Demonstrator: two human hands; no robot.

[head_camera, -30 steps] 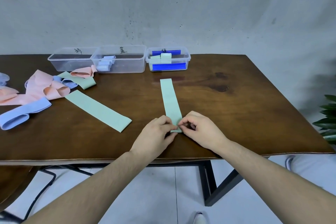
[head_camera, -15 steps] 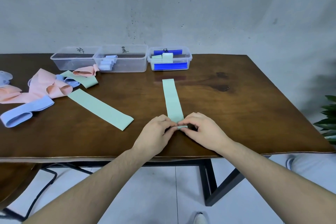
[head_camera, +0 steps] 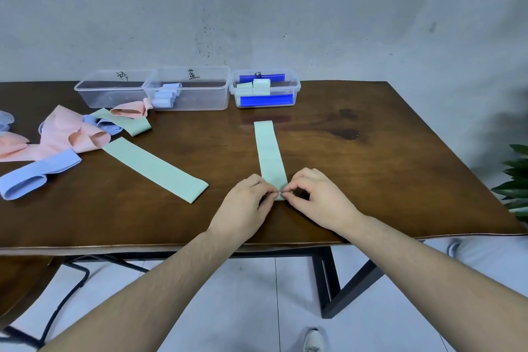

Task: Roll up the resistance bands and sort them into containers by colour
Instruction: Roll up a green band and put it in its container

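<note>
two hands meet at the near end of the flat mint-green resistance band (head_camera: 270, 156), which lies straight on the dark wooden table (head_camera: 371, 180) pointing away from me toward the boxes; my left hand (head_camera: 245, 208) and right hand (head_camera: 317, 198) are close together, thumb and fingertips of each pinched on the band's near edge, so that the first tight turn starts square across its width; the rest of the band lies flat, which should let the roll run straight. i judge the rolling has only begun, since almost the whole length is still unrolled.

at the far edge stand three clear plastic containers in a row; the right container with blue strips (head_camera: 265, 91) already holds pale green rolls, so this band belongs there; the middle container (head_camera: 188, 88) holds light blue rolls; the left container (head_camera: 111, 88) looks empty, probably waiting for pink. a second flat green band (head_camera: 155, 168) lies to my left, well apart from my hands, and beyond it a loose heap of pink, blue and green bands (head_camera: 65, 140) waits unsorted.
</note>
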